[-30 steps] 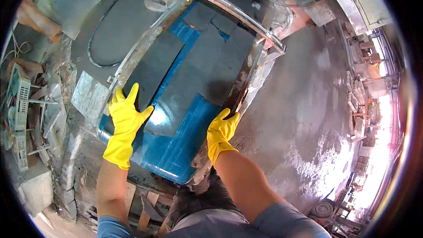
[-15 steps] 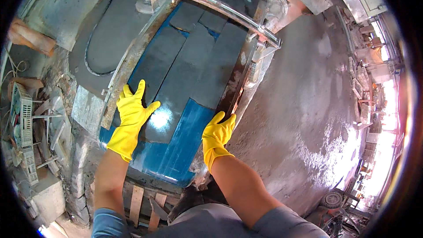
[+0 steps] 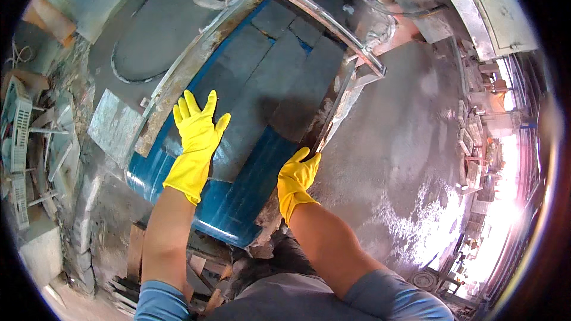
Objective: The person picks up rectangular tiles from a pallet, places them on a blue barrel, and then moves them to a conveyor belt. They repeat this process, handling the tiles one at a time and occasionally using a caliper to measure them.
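Your yellow-gloved left hand (image 3: 199, 137) has its fingers apart over the flat, dark-grey slabs (image 3: 282, 74) on the shiny blue belt (image 3: 253, 172). You seem to be steadying them; next needs a soft, flat palm. Your yellow-gloved right hand (image 3: 299, 175) is by the rusty metal edge (image 3: 327, 110); I can't tell its grip.

Left hand (image 3: 198, 131) — splayed, right hand (image 3: 298, 175) — half-curled

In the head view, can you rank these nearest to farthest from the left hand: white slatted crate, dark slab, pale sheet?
1. Dark slab: directly beneath the left hand.
2. Pale sheet: to the hand's left.
3. White slatted crate: far left, beyond the sheet.
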Tool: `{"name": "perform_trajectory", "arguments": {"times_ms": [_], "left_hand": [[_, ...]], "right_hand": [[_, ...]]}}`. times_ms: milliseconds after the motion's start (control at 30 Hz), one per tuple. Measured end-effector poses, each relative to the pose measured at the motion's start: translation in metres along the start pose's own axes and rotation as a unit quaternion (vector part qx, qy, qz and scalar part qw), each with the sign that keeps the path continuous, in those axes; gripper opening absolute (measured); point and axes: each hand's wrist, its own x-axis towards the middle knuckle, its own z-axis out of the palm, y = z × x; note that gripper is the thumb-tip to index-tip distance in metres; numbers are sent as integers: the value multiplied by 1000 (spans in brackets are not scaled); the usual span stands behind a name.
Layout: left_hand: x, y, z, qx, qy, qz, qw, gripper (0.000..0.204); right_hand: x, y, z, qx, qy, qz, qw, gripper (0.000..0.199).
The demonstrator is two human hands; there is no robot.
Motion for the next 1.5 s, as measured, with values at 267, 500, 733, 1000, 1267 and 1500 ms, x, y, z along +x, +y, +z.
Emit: {"name": "perform_trajectory", "arguments": {"times_ms": [267, 500, 733, 1000, 1267, 1500], "left_hand": [[2, 10, 18, -5, 51, 78, 996, 61], [-18, 46, 35, -42, 31, 117, 992, 67], [-11, 28, 21, -97, 18, 163, 982, 60], [-130, 12, -25, -176, 116, 66, 975, 75], [-209, 63, -10, -142, 52, -238, 959, 105], [-196, 75, 5, 1, 125, -248, 961, 77]], "right_hand": [[8, 17, 17, -9, 64, -37, 997, 68], [3, 10, 15, -37, 81, -51, 995, 68], [1, 7, 9, -14, 56, -21, 998, 68], [2, 1, -1, -25, -1, -12, 1000, 72], [9, 6, -6, 14, -1, -161, 987, 69], [7, 14, 2, 19, -41, -253, 966, 72]]}}
